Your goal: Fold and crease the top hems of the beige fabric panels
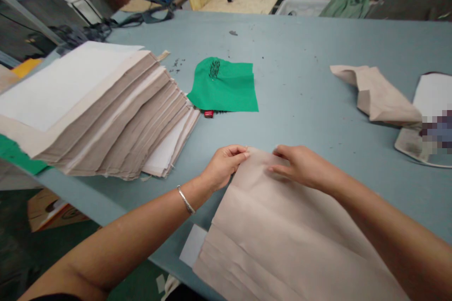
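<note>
Beige fabric sheet (282, 230) at lower centre, its top edge apparently being arranged: the left hand (222, 165) pinches the upper-left corner while the right hand (305, 165) holds thumb and fingers parted beside it, so the next move likely calls for a light, steady grip.

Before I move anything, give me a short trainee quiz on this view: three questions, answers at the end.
1. Which hand pinches the near beige fabric at its far left corner?
A) the left hand
B) the right hand
C) neither

2. True or false: the green cloth lies between the layered stack and the crumpled beige piece.

3. Fill the gap: around the left wrist sits a silver-coloured ____.

Key: 1 A; 2 true; 3 bracelet.
</note>
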### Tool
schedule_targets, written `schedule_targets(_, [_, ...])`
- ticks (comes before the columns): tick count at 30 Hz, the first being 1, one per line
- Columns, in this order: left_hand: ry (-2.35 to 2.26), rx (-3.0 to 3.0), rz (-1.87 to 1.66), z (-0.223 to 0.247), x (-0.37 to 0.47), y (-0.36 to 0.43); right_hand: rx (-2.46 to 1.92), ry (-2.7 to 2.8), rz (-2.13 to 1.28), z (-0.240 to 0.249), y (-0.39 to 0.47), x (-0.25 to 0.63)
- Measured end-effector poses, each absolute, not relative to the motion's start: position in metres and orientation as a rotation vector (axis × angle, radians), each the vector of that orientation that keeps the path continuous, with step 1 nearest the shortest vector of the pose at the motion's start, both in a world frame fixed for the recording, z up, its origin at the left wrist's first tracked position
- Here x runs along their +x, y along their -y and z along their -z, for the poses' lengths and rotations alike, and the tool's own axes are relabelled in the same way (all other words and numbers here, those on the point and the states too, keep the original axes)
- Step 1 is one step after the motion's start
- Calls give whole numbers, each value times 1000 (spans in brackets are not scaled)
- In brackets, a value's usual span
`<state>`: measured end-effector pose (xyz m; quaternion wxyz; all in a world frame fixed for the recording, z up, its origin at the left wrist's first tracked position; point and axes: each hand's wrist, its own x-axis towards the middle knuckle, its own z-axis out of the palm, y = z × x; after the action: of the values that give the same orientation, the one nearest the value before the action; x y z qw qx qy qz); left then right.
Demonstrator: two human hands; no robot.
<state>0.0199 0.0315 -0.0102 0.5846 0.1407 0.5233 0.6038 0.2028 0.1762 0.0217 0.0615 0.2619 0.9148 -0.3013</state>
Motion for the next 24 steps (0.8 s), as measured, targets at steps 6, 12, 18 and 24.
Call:
schedule_targets(6, [-1289,405,-1335,9,10,-41,925,-2276,804,-36,-226,318])
schedule_targets(12, [-1671,1483,-979,4,-12,-66,1109,-2823,918,-9,-182,263])
schedule_targets(18, [-1674,1925,-988,24,-24,-67,1026,-3265,963,21,-158,246])
schedule_targets(24, [-1542,2074,-1069,43,-34,-58,893,-3417,668,31,-156,260])
